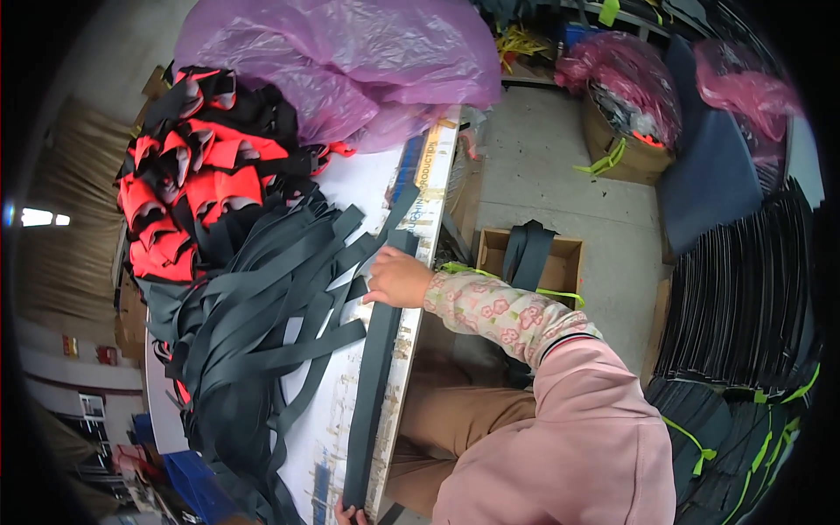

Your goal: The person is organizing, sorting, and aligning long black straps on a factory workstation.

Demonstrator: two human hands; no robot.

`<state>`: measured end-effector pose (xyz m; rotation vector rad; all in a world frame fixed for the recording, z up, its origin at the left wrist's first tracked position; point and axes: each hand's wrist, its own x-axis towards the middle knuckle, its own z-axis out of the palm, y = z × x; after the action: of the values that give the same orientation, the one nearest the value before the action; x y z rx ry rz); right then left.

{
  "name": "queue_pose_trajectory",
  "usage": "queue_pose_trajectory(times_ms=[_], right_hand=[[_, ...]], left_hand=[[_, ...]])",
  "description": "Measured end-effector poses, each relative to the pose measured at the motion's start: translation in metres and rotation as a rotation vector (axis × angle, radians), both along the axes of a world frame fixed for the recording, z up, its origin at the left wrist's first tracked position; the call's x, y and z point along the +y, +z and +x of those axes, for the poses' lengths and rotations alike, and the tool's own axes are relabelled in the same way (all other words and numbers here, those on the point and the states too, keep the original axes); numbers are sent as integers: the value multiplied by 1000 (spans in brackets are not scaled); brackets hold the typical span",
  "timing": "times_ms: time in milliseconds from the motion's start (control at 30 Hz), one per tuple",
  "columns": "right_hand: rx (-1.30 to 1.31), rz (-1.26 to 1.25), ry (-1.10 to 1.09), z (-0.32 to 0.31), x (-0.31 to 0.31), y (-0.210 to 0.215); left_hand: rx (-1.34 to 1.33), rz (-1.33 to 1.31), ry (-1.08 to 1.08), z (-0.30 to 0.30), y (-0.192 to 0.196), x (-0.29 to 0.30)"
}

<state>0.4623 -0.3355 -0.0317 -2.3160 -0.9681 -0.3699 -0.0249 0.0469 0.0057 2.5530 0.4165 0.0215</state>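
A long dark grey webbing strap (pixel 374 385) lies flat along the near edge of the table. My right hand (pixel 398 277), in a floral sleeve, rests across its upper part with the fingers curled onto it. A short end of the strap shows beyond that hand. At the lower edge of the picture my left hand (pixel 350 514) pinches the other end; most of this hand is cut off. Beside my right fingertips is a pale pointed sliver (pixel 343 278); I cannot tell whether it is a blade or bare tabletop. A tangled heap of similar straps (pixel 254 315) lies alongside.
Orange-red and black sewn pieces (pixel 206 184) are piled behind the straps. Purple plastic sheeting (pixel 350 61) covers the table's upper end. On the floor, a cardboard box (pixel 567 262) holds folded dark strips. Stacks of black sheets (pixel 735 297) and a bagged carton (pixel 626 140) stand at the right.
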Motion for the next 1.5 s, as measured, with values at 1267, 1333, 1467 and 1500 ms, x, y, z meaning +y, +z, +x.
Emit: queue_pose_trajectory(times_ms=[1267, 1333, 1467, 1500], right_hand=[[134, 426, -351, 14, 20, -7], [170, 409, -352, 17, 18, -7], [169, 390, -366, 15, 14, -8], [168, 404, -344, 15, 18, -6]], left_hand=[[-177, 288, -94, 1, -3, 0], [-182, 290, -110, -2, -4, 2], [-123, 191, -17, -9, -9, 7], [-110, 272, -110, -11, -6, 8]])
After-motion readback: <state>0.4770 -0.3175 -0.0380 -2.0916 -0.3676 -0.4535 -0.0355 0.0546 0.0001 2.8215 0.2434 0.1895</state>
